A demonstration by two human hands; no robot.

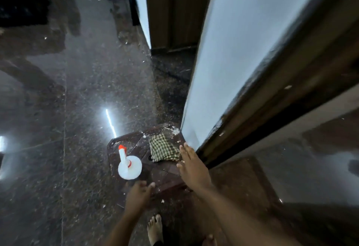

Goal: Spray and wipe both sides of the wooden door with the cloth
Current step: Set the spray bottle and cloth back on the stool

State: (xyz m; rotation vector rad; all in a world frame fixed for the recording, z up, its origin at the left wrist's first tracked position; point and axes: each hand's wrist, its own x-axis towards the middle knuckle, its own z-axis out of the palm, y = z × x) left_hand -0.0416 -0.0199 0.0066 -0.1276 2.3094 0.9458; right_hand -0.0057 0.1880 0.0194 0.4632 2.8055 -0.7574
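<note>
A dark, polished stone floor with fine speckles carries a low brown stool. On the left side of the stool a white spray bottle with an orange nozzle stands upright. On the far right part of the stool lies a crumpled cloth with green and cream checks, apart from the bottle. Small white specks are scattered on the stool top and on the floor around the stool. Near the stool, a bare foot stands on the floor.
</note>
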